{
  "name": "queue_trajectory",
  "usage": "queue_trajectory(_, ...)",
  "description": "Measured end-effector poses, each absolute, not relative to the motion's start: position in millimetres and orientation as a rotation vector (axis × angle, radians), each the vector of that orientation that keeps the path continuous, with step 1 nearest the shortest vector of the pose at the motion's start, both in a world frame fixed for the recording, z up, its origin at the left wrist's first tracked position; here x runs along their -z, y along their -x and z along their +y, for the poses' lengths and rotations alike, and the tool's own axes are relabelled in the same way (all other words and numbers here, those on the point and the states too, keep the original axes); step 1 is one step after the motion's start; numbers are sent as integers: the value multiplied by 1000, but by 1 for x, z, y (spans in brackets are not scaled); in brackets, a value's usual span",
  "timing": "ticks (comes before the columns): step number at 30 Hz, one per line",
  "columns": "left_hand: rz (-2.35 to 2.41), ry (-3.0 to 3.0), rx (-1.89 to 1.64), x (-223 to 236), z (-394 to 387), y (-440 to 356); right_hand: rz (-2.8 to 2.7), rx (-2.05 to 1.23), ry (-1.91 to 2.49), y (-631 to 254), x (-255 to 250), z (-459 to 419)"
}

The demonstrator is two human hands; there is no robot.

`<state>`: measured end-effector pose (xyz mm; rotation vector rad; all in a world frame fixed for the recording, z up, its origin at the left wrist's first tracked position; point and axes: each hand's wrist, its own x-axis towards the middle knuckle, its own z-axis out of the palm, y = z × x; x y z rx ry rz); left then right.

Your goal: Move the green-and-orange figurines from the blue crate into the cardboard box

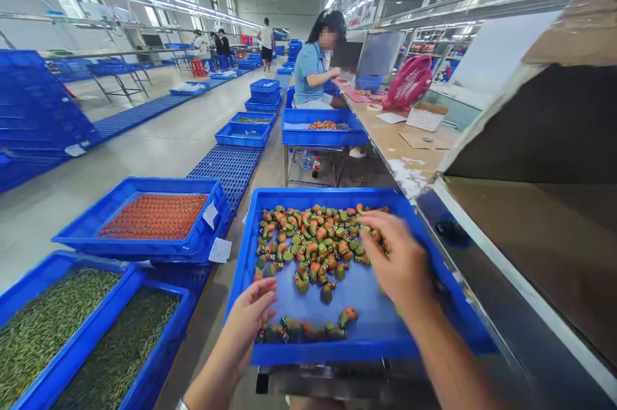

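1 blue tray [357,294]: walls likely contain small pieces [315,230]. Left hand [248,313]: near left wall, grip unclear. Right hand [402,265]: by pieces, grip blurred, unclear.

This is a factory floor: overhead tube lights [159,2] hang in rows, a seated worker [311,72] in a blue shirt bends over the long counter [414,159], and blue plastic crates [243,133] of small parts stand left of that counter, some on slatted pallets [226,169].
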<state>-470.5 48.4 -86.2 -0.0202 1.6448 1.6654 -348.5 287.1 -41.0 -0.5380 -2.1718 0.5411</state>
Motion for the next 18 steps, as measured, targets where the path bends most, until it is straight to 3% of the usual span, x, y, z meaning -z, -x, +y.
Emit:
queue_trajectory(4,1480,352,-1553,117,104,480,-2539,-677,798,406,121,343)
queue_trajectory(8,1337,518,-1407,138,147,491,-2731,-729,1061,440,169,381)
queue_trajectory(18,985,612,-1320,172,175,496,-2827,-946,989,435,194,312)
